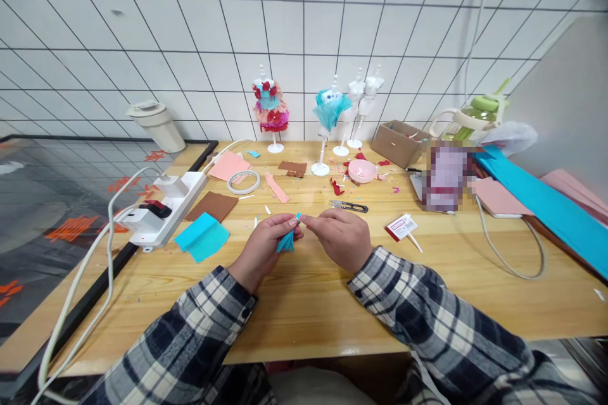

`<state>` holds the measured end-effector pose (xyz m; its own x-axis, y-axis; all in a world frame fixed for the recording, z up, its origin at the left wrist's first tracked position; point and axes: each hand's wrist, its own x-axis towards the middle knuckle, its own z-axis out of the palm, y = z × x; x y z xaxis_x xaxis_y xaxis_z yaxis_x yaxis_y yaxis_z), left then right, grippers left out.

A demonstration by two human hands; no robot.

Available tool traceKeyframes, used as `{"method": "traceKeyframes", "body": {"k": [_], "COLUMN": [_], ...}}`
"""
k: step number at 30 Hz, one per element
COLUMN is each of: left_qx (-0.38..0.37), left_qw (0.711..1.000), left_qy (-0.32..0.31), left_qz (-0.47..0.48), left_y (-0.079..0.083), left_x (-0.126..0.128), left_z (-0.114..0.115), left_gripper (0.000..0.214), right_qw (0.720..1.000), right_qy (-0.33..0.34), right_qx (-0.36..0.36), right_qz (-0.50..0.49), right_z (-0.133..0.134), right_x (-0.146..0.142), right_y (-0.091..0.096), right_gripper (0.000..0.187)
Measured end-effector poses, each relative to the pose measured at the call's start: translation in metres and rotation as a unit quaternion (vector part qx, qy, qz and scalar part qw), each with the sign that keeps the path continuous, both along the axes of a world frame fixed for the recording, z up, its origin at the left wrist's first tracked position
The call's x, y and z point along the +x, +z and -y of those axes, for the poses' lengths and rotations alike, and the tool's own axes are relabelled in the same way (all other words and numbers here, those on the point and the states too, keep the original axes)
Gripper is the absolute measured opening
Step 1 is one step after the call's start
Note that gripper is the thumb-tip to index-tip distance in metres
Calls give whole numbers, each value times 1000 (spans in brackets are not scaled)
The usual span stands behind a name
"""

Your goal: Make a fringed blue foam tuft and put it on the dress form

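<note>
A small gathered piece of blue crepe paper [285, 243] hangs fanned out below the fingers of my left hand [268, 237], which pinches its narrow top. My right hand [342, 237] meets it there, thumb and forefinger pinched at the paper's tip; how much of it they grip is partly hidden. Thread snips [349, 206] lie just beyond my right hand. To the left rest a flat blue paper sheet [202, 236] and a brown paper sheet [212, 206]. A roll of white tape [244, 182] and a pink paper strip [276, 188] are farther back.
Along the wall stand a mannequin in a red and pink paper dress [270, 107], one with blue paper [331, 111], and two bare white ones. A pink bowl [362, 171] sits among scraps. A power strip [173, 209] with cables lies left; a cardboard box [398, 143] is back right.
</note>
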<state>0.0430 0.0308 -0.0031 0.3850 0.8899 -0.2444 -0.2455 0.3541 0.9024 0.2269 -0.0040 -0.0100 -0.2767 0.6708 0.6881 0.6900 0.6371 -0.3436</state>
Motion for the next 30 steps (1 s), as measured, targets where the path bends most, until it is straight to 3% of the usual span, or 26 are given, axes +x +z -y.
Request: {"method": "traceKeyframes", "body": {"k": [3,7,9,14,19,22,24,27,30], "left_qx": [-5,21,29,38,23,41,78,134,133], "left_qw": [1000,998,997,991,989,991,987,968,962], "left_qy": [23,-4,-27,-67,-103,-87,-67,-88,-113], "left_qz": [-18,-59,-68,-107,-103,-92,-127,-191,-210], "left_y": [2,4,5,9,8,8,10,11,8], "left_x": [-3,-3,-2,-2,-7,-10,-12,-14,-15], "left_z": [-1,0,1,3,1,-3,-6,-10,-12], "left_gripper": [23,25,24,25,28,34,37,36,30], "right_qw": [970,863,831,786,780,781,783,793,811], "right_qy": [-10,82,117,123,108,86,75,58,44], "right_qx": [-151,-369,-410,-452,-455,-455,-456,-453,-430], "right_qz": [-189,-334,-357,-403,-415,-419,-417,-404,-393], "right_z": [-4,-9,-11,-14,-15,-15,-16,-19,-21], "right_x": [-5,-13,-15,-13,-13,-12,-10,-7,-4], "right_y": [1,-2,-5,-9,-6,-4,-4,-6,-9], "right_gripper": [33,50,45,38,36,34,32,28,27]}}
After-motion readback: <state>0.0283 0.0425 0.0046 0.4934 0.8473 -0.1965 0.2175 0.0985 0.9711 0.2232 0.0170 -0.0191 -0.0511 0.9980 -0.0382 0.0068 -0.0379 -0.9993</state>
